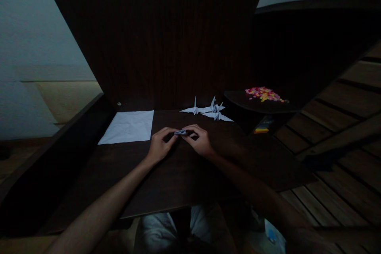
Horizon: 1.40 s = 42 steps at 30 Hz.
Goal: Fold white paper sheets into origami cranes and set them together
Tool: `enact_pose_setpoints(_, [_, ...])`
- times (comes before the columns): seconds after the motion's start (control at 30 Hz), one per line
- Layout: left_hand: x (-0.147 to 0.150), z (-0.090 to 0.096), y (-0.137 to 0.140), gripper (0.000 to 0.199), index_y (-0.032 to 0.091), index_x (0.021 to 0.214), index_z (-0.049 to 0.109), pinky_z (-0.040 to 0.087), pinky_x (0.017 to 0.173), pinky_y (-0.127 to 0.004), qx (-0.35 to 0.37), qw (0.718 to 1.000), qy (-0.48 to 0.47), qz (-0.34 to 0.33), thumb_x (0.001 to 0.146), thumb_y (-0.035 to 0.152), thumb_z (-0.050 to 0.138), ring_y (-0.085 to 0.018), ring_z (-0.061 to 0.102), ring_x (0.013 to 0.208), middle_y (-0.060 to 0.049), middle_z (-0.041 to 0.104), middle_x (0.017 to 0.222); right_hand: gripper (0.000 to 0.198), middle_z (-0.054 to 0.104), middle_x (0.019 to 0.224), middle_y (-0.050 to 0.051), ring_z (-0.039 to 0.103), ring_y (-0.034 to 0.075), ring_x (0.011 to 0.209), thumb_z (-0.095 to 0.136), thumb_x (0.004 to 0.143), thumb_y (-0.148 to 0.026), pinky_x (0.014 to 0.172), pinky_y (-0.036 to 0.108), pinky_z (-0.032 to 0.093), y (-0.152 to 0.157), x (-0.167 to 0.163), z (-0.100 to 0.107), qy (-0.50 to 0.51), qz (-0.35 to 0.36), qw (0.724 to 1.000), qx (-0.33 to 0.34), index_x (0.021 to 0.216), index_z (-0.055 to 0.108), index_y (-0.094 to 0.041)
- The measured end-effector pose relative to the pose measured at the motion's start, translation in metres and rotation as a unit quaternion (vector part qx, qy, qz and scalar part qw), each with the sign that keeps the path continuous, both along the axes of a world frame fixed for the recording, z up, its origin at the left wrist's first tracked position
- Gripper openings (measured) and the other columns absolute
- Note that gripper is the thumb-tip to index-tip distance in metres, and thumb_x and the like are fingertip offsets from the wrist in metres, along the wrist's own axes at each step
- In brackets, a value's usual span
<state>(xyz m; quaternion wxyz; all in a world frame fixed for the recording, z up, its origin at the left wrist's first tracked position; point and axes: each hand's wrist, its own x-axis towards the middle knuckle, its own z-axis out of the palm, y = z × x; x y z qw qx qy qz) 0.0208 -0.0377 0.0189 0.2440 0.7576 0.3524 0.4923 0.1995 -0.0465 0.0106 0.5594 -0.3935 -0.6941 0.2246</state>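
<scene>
Between my two hands is a small piece of folded white paper (180, 132), narrow and layered, held just above the dark desk. My left hand (161, 141) pinches its left end between thumb and fingers. On the other end, the fingers and thumb of my right hand (199, 139) are closed too. Parts of the paper are hidden by the fingertips. Beyond my hands stand several folded paper cranes, among them a left crane (195, 110) and a front crane (217, 116), with pointed wings and necks. To the left lies a flat white paper sheet (127, 127) with light creases.
The dark wooden desk (178, 182) has a tall back panel (166, 39) and a raised left side board (56, 154). On a small right shelf (238, 99) lies a heap of pink and yellow bits (264, 94). A yellow object (261, 130) sits beneath it. The room is dim.
</scene>
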Motion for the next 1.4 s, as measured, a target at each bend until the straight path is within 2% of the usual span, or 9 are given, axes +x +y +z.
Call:
enact_pose_setpoints(0.07, [-0.001,0.000,-0.001,0.021,0.018,0.100,0.068,0.048,0.082,-0.031,0.033,0.999,0.018,0.007,0.084,0.027,0.057,-0.018,0.062,0.088,-0.007,0.068,0.096,0.020,0.067,0.097,0.009,0.062,0.019,0.088,0.064,0.078,-0.026,0.065,0.027,0.054,-0.002,0.000,0.002,-0.019,-0.005,0.999,0.031,0.096,0.069,-0.019])
enact_pose_setpoints(0.17, [-0.001,-0.001,-0.001,0.035,0.018,0.120,0.060,0.048,0.084,-0.031,0.040,0.998,0.029,0.025,0.087,0.028,0.054,-0.018,0.062,0.092,-0.007,0.066,0.105,0.032,0.068,0.101,0.009,0.063,0.016,0.079,0.064,0.078,-0.028,0.064,0.026,0.055,-0.004,-0.001,0.003,-0.008,-0.015,0.999,0.035,0.110,0.066,-0.020])
enact_pose_setpoints(0.37, [-0.001,0.001,-0.003,0.053,0.019,0.137,0.041,0.045,0.088,-0.030,0.026,0.998,0.046,0.027,0.087,0.028,0.053,-0.016,0.058,0.093,-0.006,0.062,0.108,0.033,0.066,0.081,0.005,0.055,0.012,0.066,0.062,0.081,-0.028,0.064,0.026,0.050,-0.003,-0.001,0.004,-0.021,-0.042,0.997,0.058,0.113,0.066,-0.019])
enact_pose_setpoints(0.47, [0.000,0.003,-0.004,0.053,0.020,0.138,0.039,0.043,0.090,-0.030,0.011,0.999,0.052,-0.001,0.087,0.026,0.052,-0.016,0.056,0.096,-0.005,0.060,0.108,0.034,0.059,0.073,0.001,0.050,0.011,0.062,0.059,0.083,-0.028,0.062,0.024,0.046,-0.002,0.000,0.003,-0.027,-0.034,0.998,0.035,0.115,0.065,-0.018])
enact_pose_setpoints(0.67, [0.000,-0.001,-0.001,0.051,0.020,0.135,0.045,0.039,0.096,-0.031,-0.050,0.997,0.040,-0.039,0.084,0.023,0.053,-0.018,0.053,0.106,-0.005,0.057,0.111,0.041,0.050,0.075,0.001,0.049,0.011,0.068,0.056,0.084,-0.034,0.060,0.022,0.045,-0.002,-0.003,-0.004,0.010,0.016,0.999,-0.051,0.121,0.061,-0.018])
enact_pose_setpoints(0.87, [0.001,0.000,0.001,0.044,0.017,0.126,0.055,0.043,0.088,-0.029,-0.120,0.992,-0.015,-0.048,0.085,0.032,0.054,-0.017,0.057,0.094,-0.004,0.062,0.102,0.048,0.048,0.079,0.002,0.045,0.010,0.064,0.059,0.080,-0.038,0.051,0.020,0.043,0.002,-0.004,-0.007,0.080,0.049,0.987,-0.128,0.124,0.058,-0.021])
enact_pose_setpoints(1.17, [-0.003,-0.009,0.009,0.047,0.013,0.119,0.061,0.047,0.073,-0.029,-0.166,0.980,-0.048,-0.095,0.078,0.036,0.064,-0.016,0.058,0.079,-0.005,0.063,0.088,0.053,0.048,0.059,-0.005,0.039,0.006,0.047,0.065,0.074,-0.035,0.045,0.021,0.034,0.008,0.000,-0.008,0.120,0.085,0.975,-0.168,0.123,0.059,-0.016])
enact_pose_setpoints(1.3, [0.000,-0.010,0.008,0.058,0.014,0.123,0.057,0.049,0.079,-0.032,-0.229,0.962,-0.120,-0.087,0.072,0.037,0.070,-0.016,0.061,0.082,-0.005,0.066,0.095,0.057,0.054,0.061,-0.004,0.044,0.007,0.047,0.068,0.071,-0.036,0.044,0.021,0.037,0.010,0.001,-0.005,0.142,0.069,0.973,-0.167,0.123,0.058,-0.016])
enact_pose_setpoints(1.4, [0.003,-0.007,0.005,0.071,0.013,0.130,0.050,0.050,0.079,-0.033,-0.287,0.941,-0.156,-0.087,0.067,0.036,0.074,-0.015,0.063,0.078,-0.004,0.068,0.091,0.055,0.056,0.062,-0.004,0.046,0.007,0.047,0.069,0.069,-0.036,0.045,0.021,0.039,0.010,0.001,-0.003,0.159,0.057,0.972,-0.163,0.120,0.059,-0.016])
